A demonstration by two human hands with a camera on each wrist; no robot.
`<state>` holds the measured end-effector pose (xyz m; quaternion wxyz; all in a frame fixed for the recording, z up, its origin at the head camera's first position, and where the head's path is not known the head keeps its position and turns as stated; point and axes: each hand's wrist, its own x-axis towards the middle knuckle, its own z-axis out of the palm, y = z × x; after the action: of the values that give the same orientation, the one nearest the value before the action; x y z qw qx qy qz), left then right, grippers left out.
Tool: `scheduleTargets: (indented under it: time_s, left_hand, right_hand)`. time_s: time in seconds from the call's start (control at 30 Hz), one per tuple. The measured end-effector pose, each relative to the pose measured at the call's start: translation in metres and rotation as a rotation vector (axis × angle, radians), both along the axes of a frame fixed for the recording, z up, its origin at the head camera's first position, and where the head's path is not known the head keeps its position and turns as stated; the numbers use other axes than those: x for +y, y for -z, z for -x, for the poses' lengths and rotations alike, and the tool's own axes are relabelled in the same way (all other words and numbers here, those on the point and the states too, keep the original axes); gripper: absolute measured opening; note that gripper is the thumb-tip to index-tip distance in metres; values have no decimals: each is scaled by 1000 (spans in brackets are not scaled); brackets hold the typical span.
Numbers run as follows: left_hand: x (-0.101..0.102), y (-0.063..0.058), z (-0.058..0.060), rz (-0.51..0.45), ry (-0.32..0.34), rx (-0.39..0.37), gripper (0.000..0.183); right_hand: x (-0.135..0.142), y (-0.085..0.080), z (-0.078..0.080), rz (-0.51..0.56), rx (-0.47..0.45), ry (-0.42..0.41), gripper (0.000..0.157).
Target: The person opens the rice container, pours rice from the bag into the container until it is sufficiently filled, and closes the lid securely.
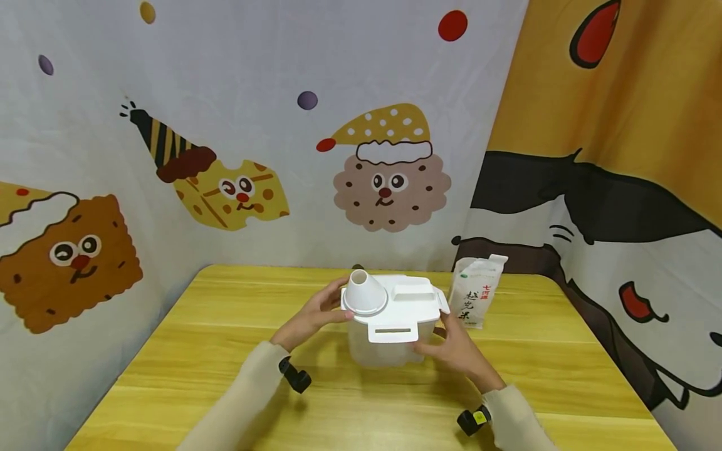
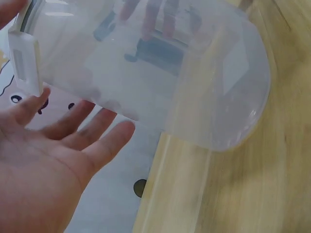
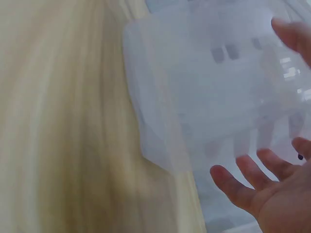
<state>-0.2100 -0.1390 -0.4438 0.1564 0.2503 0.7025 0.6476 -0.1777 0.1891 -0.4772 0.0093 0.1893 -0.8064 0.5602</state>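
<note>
Head view. The container lies between the left hand and the right hand, its body of translucent, frosted plastic with rounded corners. Its lid, smooth and opaque white, carries a hollow truncated cone beside the left hand, a raised oblong ridge, and a slotted tab facing the wearer between the hands. The left thumb lies at the lid's edge; the right hand is spread along the opposite side. Behind the right hand stands a white bag with black and red characters, its contents hidden. Below the hands extends the yellow wood-grain table; beyond them hangs a printed cloth.

Left wrist view. The left fingers are spread and nearly straight along the glossy, see-through wall, beneath a white slotted clip. Finger shapes appear in the wall above; whether reflected or seen through it cannot be told.

Right wrist view. Thumb and fingers stand wide apart, the wall between them; firm contact cannot be confirmed. The table's edge shows through the milky plastic, and blurred finger shapes mark its surface.
</note>
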Motion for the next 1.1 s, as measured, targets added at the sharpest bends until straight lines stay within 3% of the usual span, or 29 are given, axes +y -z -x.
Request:
scheduleTargets:
  time_s: [0.2,0.47,0.77,1.1]
  left_hand:
    - [2,1,2,-16,23,24,71]
    - [6,1,-5,-8,0,59,69]
    - [15,-3,-23,28,-113,36,71]
    - [30,-7,-45,73,-232,34,75]
  right_hand:
    - [-6,2,-4,-3,-51,91,94]
    - [2,4,2,-41,-43,68,91]
    - [15,2,19,-49,29,-96,90]
    - [25,2,41,9,18,-269,87]
